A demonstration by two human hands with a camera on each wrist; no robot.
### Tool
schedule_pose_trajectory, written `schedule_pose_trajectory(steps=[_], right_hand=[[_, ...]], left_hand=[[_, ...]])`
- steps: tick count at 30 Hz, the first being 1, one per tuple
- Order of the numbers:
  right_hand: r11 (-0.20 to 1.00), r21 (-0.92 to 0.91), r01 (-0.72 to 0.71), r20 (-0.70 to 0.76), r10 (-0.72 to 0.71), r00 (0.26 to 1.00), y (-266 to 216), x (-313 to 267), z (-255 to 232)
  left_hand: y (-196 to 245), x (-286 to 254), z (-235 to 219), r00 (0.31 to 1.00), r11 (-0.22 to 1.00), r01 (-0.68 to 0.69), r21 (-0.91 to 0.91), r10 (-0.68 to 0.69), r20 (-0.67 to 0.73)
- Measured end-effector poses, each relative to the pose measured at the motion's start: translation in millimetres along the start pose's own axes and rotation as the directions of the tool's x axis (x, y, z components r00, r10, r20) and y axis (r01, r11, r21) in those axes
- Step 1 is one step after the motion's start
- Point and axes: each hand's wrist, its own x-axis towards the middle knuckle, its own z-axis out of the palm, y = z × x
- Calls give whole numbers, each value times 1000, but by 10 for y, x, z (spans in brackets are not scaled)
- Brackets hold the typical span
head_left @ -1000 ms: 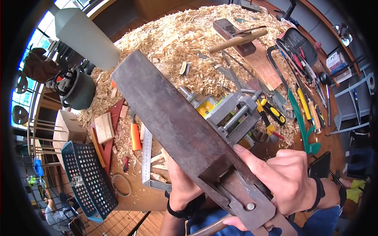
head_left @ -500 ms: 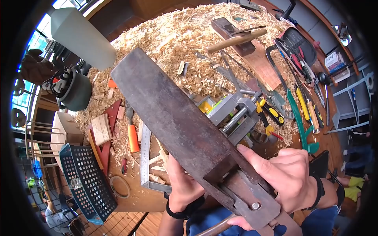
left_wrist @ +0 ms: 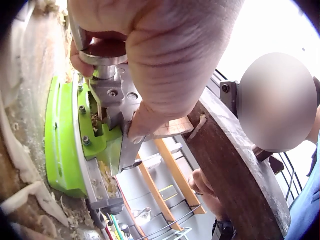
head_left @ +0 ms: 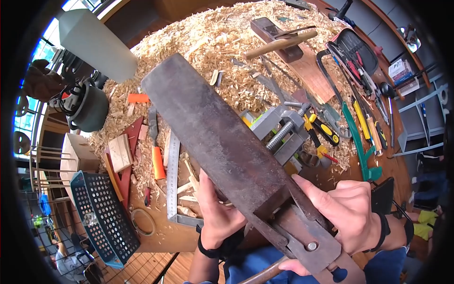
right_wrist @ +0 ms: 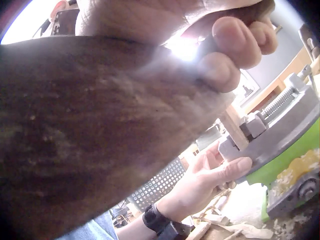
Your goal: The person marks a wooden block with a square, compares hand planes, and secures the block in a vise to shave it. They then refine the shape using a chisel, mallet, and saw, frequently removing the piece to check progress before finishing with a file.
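Observation:
My right hand (head_left: 347, 208) grips a large dark wooden hand plane (head_left: 213, 128), its index finger stretched along the side. The plane is raised and tilted, sole end toward the upper left, with its iron in the throat near my hand. In the right wrist view its side covers much of the picture, the fingertips (right_wrist: 232, 45) curled at the handle. My left hand (head_left: 220, 208) is partly hidden by the plane in the head view. The left wrist view shows it wrapped round the metal knob (left_wrist: 104, 52) of a bench vise (left_wrist: 65, 145) with a green base. A wood strip (right_wrist: 232, 127) stands at the vise.
Wood shavings (head_left: 198, 42) heap over the bench. A second plane (head_left: 276, 40) lies at the back. An orange-handled chisel (head_left: 158, 163), a steel square (head_left: 173, 165) and a perforated basket (head_left: 130, 246) are on the left. Several tools, including a green-handled saw (head_left: 364, 156), lie right.
The raised plane has shifted slightly right in the head view, and more of the orange-handled chisel shows. My right hand keeps its grip; the left hand stays low behind the plane.

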Motion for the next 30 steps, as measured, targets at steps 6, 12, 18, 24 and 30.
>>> schedule_pose_trajectory(steps=[6, 12, 18, 24, 30], right_hand=[[999, -45, 11, -28, -12, 1000, -25, 26, 18], [996, -78, 31, -48, -35, 998, -37, 16, 24], [999, -2, 33, -73, -34, 997, -1, 13, 24], [998, 16, 63, -106, -61, 992, 42, 33, 63], [998, 14, 63, -101, -61, 993, 41, 48, 46]], left_hand=[[-28, 19, -36, 999, 997, -34, 74, 32, 28], [-34, 4, -32, 999, 999, -36, 19, 35, 29], [-44, -10, 16, 999, 992, 24, -126, -27, -25], [-79, -22, 13, 999, 994, 43, -96, -45, -22], [-100, -16, 29, 998, 992, 52, -113, -54, -21]])
